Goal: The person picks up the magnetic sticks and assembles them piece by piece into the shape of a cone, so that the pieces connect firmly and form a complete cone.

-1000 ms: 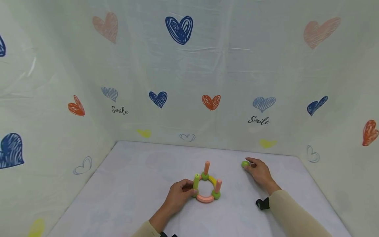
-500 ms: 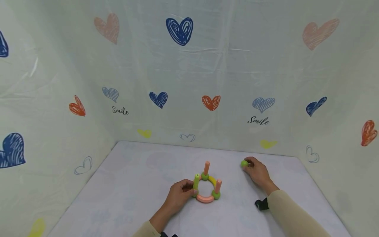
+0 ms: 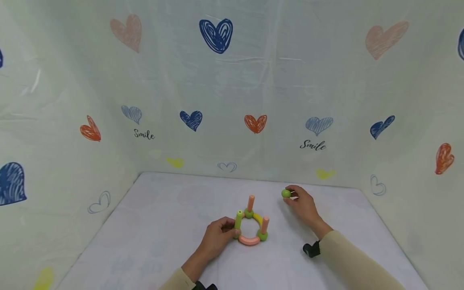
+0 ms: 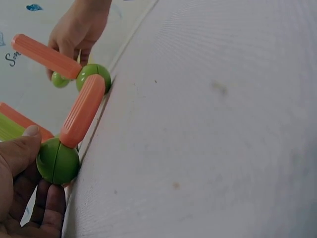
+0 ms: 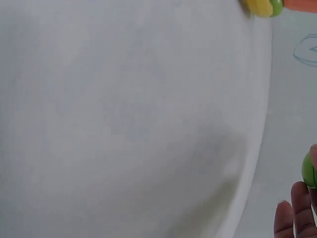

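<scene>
A ring-shaped toy frame stands on the table, built from green balls, a pink curved piece, a yellow curved piece and upright rods. Two rods are pink; the one at the left is light green. My left hand holds the frame at its left corner, thumb and fingers about the green ball there. To the right, beyond the ring, my right hand pinches a loose green ball between thumb and fingertips, above the table. The right wrist view catches only part of that ball.
The white table backs onto a pale curtain printed with hearts and the word Smile. Curtain also hangs along both sides. A black wrist device sits by the right sleeve.
My right hand has moved left and slightly up in the head view, carrying the green ball nearer the frame. The left hand keeps its hold, and the camera view has shifted slightly.
</scene>
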`<act>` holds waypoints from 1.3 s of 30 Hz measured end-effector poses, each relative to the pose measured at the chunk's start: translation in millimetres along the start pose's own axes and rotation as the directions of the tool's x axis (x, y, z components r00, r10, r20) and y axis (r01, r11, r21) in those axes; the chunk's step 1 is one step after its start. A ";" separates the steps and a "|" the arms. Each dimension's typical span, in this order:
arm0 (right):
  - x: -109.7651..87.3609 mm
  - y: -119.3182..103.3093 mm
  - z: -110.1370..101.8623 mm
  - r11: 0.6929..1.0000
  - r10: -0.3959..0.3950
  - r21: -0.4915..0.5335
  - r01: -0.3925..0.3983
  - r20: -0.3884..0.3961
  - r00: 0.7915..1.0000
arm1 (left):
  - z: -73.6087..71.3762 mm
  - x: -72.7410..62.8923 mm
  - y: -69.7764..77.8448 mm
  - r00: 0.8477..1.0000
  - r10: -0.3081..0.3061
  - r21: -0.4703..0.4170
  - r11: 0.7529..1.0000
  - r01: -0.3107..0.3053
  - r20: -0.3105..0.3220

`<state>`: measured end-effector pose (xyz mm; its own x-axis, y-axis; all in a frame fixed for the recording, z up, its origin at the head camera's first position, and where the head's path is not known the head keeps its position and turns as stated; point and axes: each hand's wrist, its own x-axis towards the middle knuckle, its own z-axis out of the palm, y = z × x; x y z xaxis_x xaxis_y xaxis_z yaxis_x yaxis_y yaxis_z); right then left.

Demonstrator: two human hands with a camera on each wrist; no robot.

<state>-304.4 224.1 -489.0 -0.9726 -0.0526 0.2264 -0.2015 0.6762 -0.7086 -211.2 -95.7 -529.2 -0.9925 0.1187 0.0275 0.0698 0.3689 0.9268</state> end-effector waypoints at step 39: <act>-16.3 -106.0 30.9 0.978 -0.108 0.194 0.080 0.140 0.984 | -2.1 -4.0 6.8 1.000 0.016 -0.006 1.000 -0.016 0.011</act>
<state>-270.7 130.6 -438.3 -0.9517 -0.2278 0.2058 -0.2971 0.5144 -0.8045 -207.0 -95.6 -522.3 -0.9901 0.1348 0.0383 0.0852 0.3618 0.9284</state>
